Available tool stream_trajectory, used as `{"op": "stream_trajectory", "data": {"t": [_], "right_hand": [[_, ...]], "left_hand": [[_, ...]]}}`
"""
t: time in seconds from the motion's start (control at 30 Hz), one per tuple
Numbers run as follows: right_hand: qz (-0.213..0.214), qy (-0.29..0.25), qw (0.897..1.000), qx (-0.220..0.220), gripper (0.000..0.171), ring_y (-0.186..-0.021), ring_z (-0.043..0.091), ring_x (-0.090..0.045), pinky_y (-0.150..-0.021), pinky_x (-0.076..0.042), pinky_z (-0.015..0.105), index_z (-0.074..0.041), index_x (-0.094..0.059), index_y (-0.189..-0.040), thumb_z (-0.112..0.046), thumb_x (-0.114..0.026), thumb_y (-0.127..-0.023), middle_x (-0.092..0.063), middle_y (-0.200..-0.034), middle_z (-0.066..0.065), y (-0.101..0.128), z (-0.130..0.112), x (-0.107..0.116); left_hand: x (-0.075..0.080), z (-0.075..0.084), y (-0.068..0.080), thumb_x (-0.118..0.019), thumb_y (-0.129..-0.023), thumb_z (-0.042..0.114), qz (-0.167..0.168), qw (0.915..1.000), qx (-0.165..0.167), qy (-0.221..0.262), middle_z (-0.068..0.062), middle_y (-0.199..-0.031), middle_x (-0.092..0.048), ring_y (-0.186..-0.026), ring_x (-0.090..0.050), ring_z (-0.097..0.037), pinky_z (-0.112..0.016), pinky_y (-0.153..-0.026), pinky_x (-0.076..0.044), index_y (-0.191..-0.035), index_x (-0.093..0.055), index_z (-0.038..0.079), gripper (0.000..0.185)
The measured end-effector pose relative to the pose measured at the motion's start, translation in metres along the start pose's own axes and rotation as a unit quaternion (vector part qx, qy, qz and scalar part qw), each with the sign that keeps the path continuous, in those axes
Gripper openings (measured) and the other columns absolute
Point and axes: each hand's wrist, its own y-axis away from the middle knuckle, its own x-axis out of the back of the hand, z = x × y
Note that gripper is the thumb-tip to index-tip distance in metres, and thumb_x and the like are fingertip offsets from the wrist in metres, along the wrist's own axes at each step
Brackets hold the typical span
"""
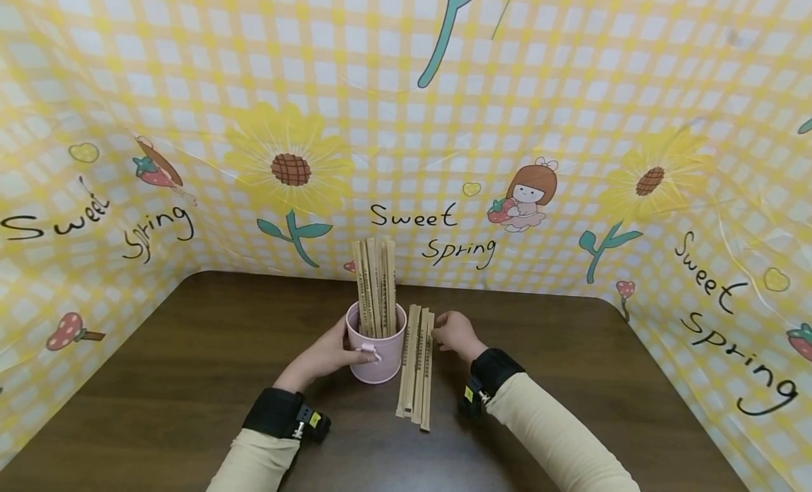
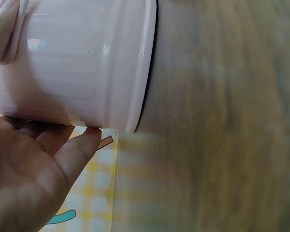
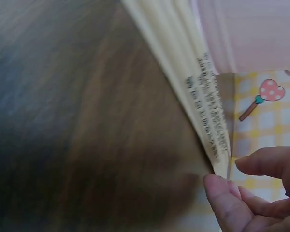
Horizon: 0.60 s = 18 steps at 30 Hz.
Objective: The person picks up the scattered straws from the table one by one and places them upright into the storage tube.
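My left hand (image 1: 329, 351) grips a small pink bucket (image 1: 376, 365) by its side, with the thumb at the handle mount and the fingers round the far wall. Several paper-wrapped chopsticks (image 1: 376, 287) stand upright in it, their tops well above the rim. Beside the bucket, more wrapped chopsticks (image 1: 416, 365) with dark printing lie side by side on the table. At their far right end is my right hand (image 1: 458, 333). In the right wrist view, its thumb and fingers (image 3: 227, 203) are parted around the tip of the wrappers (image 3: 210, 121), without a visible pinch.
The dark brown wooden table (image 1: 177, 379) runs to a yellow-and-white checked cloth (image 1: 406, 146) that rises at the back and both sides. Printed flowers and lettering cover the cloth. Both wrists wear black bands with small cameras.
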Motion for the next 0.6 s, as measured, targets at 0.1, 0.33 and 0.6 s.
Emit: {"op": "stream_trajectory", "data": {"t": [0.1,0.33,0.6], "right_hand": [[0.001,0.016,1.0,-0.004,0.036,-0.089,0.036,-0.071,-0.076,-0.062,0.038,0.017,-0.057,-0.123,0.003,-0.06,-0.091,-0.064,-0.109,0.028,-0.002,0.004,-0.002],[0.009,0.039,0.999,-0.017,0.035,-0.09,0.041,-0.073,-0.074,-0.062,0.037,0.017,-0.061,-0.119,0.002,-0.064,-0.088,-0.066,-0.115,0.032,-0.002,0.003,-0.002],[0.023,0.083,0.996,-0.003,0.009,-0.062,0.025,-0.069,-0.06,-0.056,0.032,0.002,-0.061,-0.079,-0.004,-0.068,-0.081,-0.063,-0.079,0.014,-0.018,0.017,-0.007]], "left_hand": [[-0.001,0.0,-0.001,-0.085,-0.085,0.023,-0.003,1.0,-0.004,0.005,-0.031,-0.161,-0.031,-0.141,-0.043,-0.045,-0.048,-0.11,-0.044,-0.163,-0.004,0.001,0.115],[0.0,0.001,-0.002,-0.085,-0.085,0.022,-0.009,0.9999,-0.007,0.0,-0.031,-0.162,-0.029,-0.141,-0.043,-0.044,-0.048,-0.109,-0.044,-0.163,-0.003,0.002,0.115],[0.0,0.0,0.0,-0.084,-0.086,0.02,-0.009,0.9999,-0.014,0.001,-0.032,-0.159,-0.033,-0.138,-0.047,-0.044,-0.045,-0.105,-0.047,-0.163,-0.003,0.0,0.113]]}}
